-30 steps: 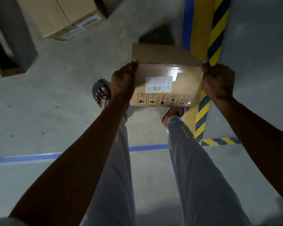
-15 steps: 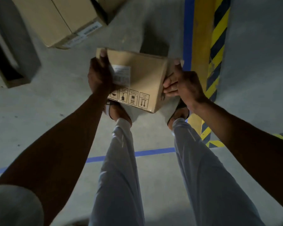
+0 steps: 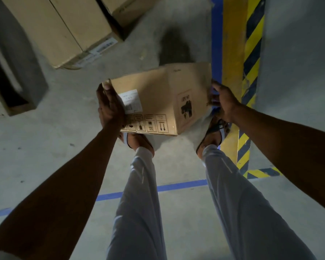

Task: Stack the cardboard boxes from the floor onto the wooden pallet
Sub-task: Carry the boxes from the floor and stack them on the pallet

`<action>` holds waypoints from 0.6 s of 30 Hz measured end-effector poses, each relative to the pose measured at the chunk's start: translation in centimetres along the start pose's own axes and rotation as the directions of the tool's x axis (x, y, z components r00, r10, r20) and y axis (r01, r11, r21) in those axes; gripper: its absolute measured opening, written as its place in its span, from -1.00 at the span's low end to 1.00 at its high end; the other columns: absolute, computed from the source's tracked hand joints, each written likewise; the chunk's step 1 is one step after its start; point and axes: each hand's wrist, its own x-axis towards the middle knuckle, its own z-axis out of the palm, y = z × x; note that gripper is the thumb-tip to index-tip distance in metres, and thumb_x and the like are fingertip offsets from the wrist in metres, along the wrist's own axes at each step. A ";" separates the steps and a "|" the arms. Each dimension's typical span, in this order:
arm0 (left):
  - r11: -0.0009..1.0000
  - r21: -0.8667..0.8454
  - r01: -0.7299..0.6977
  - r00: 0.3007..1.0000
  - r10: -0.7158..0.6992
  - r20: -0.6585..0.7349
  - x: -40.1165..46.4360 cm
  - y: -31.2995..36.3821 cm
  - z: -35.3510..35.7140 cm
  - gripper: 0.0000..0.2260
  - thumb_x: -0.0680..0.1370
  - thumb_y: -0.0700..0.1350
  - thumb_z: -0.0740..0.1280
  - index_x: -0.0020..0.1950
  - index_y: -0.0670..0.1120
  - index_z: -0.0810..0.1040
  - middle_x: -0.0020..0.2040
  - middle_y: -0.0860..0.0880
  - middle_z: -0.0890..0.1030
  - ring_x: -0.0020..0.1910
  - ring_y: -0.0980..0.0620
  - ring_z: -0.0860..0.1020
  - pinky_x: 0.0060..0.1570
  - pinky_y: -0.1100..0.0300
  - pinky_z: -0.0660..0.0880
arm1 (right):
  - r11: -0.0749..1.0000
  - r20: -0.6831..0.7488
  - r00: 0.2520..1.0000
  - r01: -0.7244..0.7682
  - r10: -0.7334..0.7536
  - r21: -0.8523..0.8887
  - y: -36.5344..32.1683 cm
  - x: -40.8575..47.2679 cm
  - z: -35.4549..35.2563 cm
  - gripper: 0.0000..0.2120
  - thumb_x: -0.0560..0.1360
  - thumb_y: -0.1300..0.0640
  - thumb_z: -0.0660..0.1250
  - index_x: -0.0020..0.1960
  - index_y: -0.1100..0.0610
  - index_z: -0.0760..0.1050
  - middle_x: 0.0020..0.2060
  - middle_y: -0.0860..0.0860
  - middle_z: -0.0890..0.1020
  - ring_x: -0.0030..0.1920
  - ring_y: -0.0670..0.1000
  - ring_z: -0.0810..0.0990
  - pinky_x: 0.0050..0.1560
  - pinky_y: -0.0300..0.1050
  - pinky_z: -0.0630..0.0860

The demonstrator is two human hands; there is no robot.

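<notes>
Cardboard box [image 3: 154,94], matte, rectangular, gripped both sides.

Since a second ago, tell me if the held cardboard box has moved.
Yes. The cardboard box has turned in both hands, a second printed side now showing, and it no longer overlaps the yellow floor stripe.

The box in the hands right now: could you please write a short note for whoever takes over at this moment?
Left hand: grips the left end of the box, thumb over the top edge.
Right hand: holds the box's right end; its fingers are hidden behind the box.
The box is off the floor, tilted, above the feet.
Other boxes stand at upper left. No pallet can be made out for certain.
Done: box lifted.
Left: carry it to the pallet and stack it, then move the rest.
</notes>
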 end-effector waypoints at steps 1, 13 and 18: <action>0.999 -0.019 0.038 0.999 -0.037 0.036 0.3 0.0 -0.1 -0.46 0.71 0.34 -0.05 0.67 0.24 0.12 0.59 -0.13 0.41 0.49 -0.29 0.45 0.41 -0.24 0.44 | 1.000 -0.024 0.999 0.024 -0.025 -0.001 0.1 0.2 -0.5 -0.49 0.62 -0.24 0.27 0.44 0.04 0.46 0.07 0.05 0.62 -0.02 0.10 0.58 -0.13 -0.03 0.49; 0.924 -0.164 0.345 0.817 -0.210 0.537 -2.9 4.6 2.6 -0.50 0.62 0.26 0.35 0.50 0.11 0.51 0.41 -0.06 0.54 0.21 -0.20 0.58 -0.14 0.02 0.65 | 0.979 -0.190 0.982 -0.023 -0.016 -0.202 -1.3 -3.1 -9.2 -0.56 0.60 -0.28 0.30 0.26 0.04 0.48 0.14 0.15 0.61 0.08 0.23 0.68 0.11 0.23 0.66; 0.945 -0.113 0.307 0.798 -0.191 0.572 -2.9 7.2 4.1 -0.35 0.52 0.34 0.38 0.55 0.12 0.43 0.55 -0.06 0.45 0.28 -0.23 0.61 0.17 -0.12 0.63 | 0.988 -0.132 0.991 -0.007 -0.014 -0.153 0.5 -3.8 -12.1 -0.44 0.50 -0.38 0.35 0.28 0.00 0.46 0.14 0.09 0.60 -0.08 0.16 0.71 -0.03 0.10 0.66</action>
